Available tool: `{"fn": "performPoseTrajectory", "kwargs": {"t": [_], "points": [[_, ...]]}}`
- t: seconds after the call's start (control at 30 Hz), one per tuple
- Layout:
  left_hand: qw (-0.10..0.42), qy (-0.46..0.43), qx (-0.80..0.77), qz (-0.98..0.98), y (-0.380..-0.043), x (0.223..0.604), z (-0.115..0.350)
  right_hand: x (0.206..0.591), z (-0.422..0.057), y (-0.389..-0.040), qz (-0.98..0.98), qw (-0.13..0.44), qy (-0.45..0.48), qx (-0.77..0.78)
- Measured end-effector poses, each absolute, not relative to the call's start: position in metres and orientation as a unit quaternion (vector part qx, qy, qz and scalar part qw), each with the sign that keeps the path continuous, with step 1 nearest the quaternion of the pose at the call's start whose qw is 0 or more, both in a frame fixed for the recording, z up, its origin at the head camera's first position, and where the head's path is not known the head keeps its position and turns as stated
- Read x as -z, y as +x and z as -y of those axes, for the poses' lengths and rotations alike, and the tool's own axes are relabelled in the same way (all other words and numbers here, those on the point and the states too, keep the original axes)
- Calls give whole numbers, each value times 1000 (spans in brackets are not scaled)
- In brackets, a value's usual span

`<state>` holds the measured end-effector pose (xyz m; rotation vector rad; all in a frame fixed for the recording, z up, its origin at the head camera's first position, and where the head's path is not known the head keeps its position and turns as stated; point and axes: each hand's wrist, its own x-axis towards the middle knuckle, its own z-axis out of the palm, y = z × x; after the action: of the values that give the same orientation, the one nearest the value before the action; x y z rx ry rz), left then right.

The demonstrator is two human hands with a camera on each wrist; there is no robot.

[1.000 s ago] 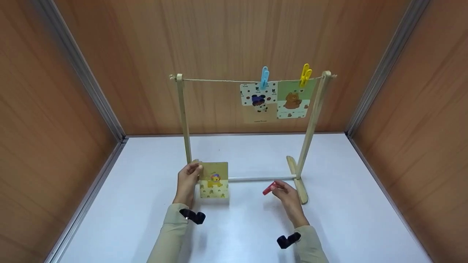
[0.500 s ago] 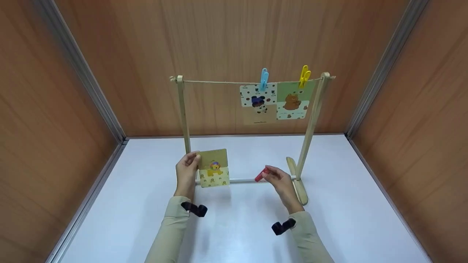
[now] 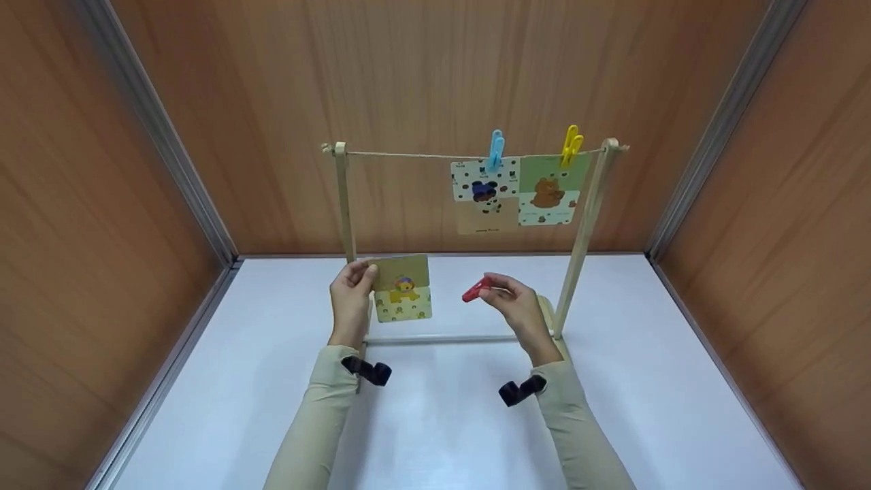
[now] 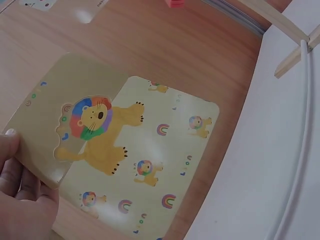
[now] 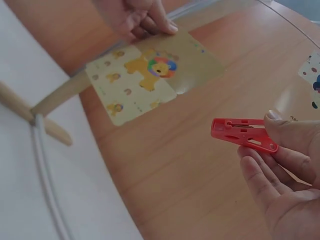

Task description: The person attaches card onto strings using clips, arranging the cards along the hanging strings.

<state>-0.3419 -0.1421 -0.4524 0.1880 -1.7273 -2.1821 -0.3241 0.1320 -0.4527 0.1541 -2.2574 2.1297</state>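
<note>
My left hand (image 3: 351,299) pinches a lion card (image 3: 403,299) by its upper left edge and holds it up in front of the wooden stand's left post. In the left wrist view the card (image 4: 115,130) shows a yellow lion with a rainbow mane. My right hand (image 3: 518,309) pinches a red clothespin (image 3: 476,289) between thumb and fingers, to the right of the card. The right wrist view shows the clothespin (image 5: 243,135) held by its handle end, its nose pointing toward the card. Card and clothespin are apart, both below the string (image 3: 408,155).
A wooden stand (image 3: 346,204) carries the string between two posts. On its right half hang a panda card (image 3: 486,211) under a blue clothespin (image 3: 496,151) and a bear card (image 3: 546,197) under a yellow clothespin (image 3: 571,145). A white rod (image 3: 442,339) joins the feet.
Both hands have risen toward the string, the left with the lion card, the right with the red clothespin. The right hand has also come slightly left, nearer the card.
</note>
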Motion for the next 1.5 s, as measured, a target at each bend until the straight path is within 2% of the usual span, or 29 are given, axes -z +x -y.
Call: {"fn": "performPoseTrajectory", "kwargs": {"t": [0.67,1.5], "points": [[239,29,747,620,-353,399,131,374,-118,-343,741,55,90,-664],[265,16,747,609,-367,348,127,301,-95,-354,708,124,157,-678]]}}
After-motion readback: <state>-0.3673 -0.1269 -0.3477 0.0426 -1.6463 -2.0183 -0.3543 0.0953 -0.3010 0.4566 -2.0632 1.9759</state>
